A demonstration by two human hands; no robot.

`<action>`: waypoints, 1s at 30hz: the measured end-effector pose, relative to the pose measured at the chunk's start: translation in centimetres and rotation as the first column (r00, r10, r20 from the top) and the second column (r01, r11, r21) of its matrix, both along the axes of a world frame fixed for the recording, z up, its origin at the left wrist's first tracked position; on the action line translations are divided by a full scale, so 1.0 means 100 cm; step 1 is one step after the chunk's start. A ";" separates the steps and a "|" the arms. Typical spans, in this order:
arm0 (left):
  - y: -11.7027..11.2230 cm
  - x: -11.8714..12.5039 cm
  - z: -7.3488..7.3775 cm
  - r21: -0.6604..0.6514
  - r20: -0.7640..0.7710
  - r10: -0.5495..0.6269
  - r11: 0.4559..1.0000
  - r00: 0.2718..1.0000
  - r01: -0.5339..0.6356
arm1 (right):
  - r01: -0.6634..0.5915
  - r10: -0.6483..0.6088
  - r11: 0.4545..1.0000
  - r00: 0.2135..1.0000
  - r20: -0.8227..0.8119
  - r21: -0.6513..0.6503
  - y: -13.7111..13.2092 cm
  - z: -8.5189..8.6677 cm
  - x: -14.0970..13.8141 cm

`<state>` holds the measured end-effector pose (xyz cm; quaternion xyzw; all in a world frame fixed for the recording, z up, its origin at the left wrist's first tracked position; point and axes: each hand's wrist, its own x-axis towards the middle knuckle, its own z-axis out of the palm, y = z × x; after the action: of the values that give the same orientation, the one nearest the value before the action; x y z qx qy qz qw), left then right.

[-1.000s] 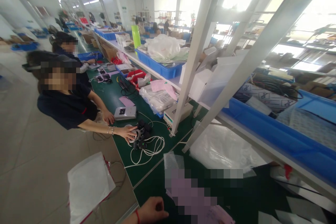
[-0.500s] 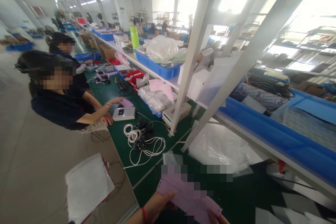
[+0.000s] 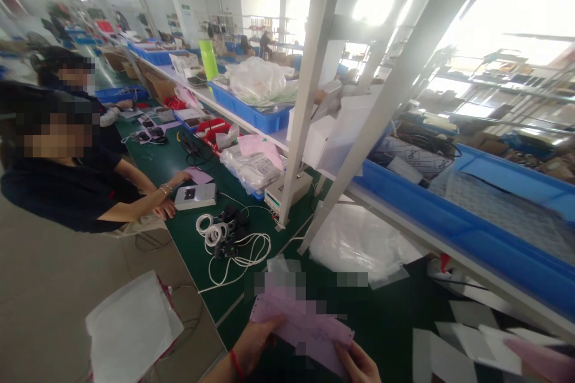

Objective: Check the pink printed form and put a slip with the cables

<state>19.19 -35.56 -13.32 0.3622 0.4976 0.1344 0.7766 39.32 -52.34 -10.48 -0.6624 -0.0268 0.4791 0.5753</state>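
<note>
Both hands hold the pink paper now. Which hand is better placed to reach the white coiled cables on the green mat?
Probably the left hand: it grips the pink paper on the side nearer the white coiled cables. The right hand is farther away.

Open green bench [image 3: 188, 251] lies along the near edge. Coiled white cables [image 3: 224, 242] and a clear plastic bag [image 3: 354, 245] crowd the middle. Slanted white posts [image 3: 359, 149] bar the far edge.

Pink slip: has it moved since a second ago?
Yes. The pink slip was lying on the green bench mat; now it is lifted toward the camera, held by the left hand and right hand.
</note>
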 end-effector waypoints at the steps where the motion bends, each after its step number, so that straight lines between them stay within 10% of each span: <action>1: 0.001 0.001 0.003 -0.002 -0.002 0.007 1.000 1.000 -0.007 | 0.005 -0.005 1.000 1.000 0.008 0.028 0.002 0.004 -0.002; 9: 0.018 0.013 0.036 -0.112 0.107 0.107 0.989 0.989 -0.095 | 0.031 -0.046 0.984 0.996 0.078 0.178 0.015 0.027 -0.015; 23: 0.023 0.026 0.050 -0.119 0.089 0.162 0.981 0.983 -0.151 | 0.074 -0.082 0.970 0.996 0.027 0.232 0.024 0.055 -0.014; 30: 0.026 0.036 0.053 -0.040 0.107 0.182 0.983 0.977 -0.179 | 0.072 -0.135 0.973 0.949 0.285 0.220 0.028 0.075 0.016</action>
<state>22.81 -32.97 -8.07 0.2958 0.4866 0.2167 0.7929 40.94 -49.57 -3.03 -0.6641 -0.1278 0.3373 0.6549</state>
